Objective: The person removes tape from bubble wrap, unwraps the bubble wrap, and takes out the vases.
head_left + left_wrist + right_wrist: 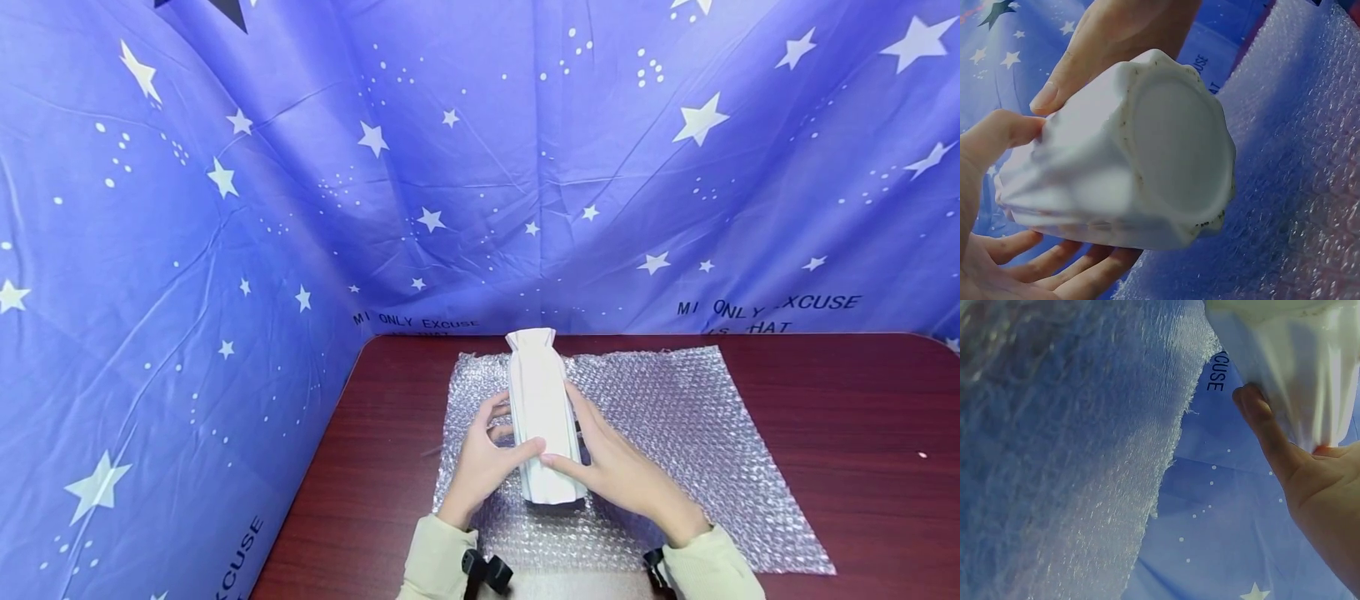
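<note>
Both hands grip a white fluted vase (542, 408) above a sheet of bubble wrap (675, 442). My left hand (483, 462) holds its left side, thumb across the front and fingers curled round the side and underneath. On the other side my right hand (622, 471) clasps the vase, its thumb also on the front near the left thumb. In the left wrist view the vase (1085, 169) shows its round, scalloped base. Part of the right hand (1329, 500) and the vase's ribbed side (1297, 369) appear in the right wrist view.
The bubble wrap lies flat on a dark red-brown table (862, 433). A blue curtain (480, 167) with white stars hangs behind and to the left. A small white speck (922, 455) lies on the table at right. Black straps circle both wrists.
</note>
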The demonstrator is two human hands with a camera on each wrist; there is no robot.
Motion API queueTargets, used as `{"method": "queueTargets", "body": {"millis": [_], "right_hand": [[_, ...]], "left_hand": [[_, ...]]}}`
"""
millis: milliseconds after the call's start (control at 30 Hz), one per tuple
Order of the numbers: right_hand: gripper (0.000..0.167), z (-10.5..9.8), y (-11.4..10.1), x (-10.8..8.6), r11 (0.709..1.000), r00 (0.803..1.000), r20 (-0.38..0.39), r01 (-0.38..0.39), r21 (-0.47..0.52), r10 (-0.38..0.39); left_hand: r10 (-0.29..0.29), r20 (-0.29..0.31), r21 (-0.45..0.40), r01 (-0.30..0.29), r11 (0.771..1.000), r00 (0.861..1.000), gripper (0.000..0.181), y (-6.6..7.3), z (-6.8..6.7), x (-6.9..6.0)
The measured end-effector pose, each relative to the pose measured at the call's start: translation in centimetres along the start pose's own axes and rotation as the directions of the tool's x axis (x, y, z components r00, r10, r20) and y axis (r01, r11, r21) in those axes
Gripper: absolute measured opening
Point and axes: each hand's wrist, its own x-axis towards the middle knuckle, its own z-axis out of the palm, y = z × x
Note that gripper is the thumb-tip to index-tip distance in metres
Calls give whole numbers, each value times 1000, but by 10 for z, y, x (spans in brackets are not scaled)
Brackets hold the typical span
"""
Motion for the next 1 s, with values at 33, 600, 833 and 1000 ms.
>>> {"method": "queueTargets", "body": {"millis": [33,600,833,1000], "right_hand": [[102,0,-1,0,1000,1000,0,-3,8,3],[98,-1,-9,4,998,999,-49,27,51,-25],[100,-1,-10,4,996,996,-73,53,77,-47],[102,0,-10,4,994,993,-92,78,80,-70]], "left_hand": [[5,-1,-6,-5,1000,1000,80,1,0,0],[93,-41,7,-93,996,995,84,2,-6,0],[123,-48,-6,-123,992,991,85,3,-7,0],[164,-45,-29,-165,986,985,85,2,-7,0]]}}
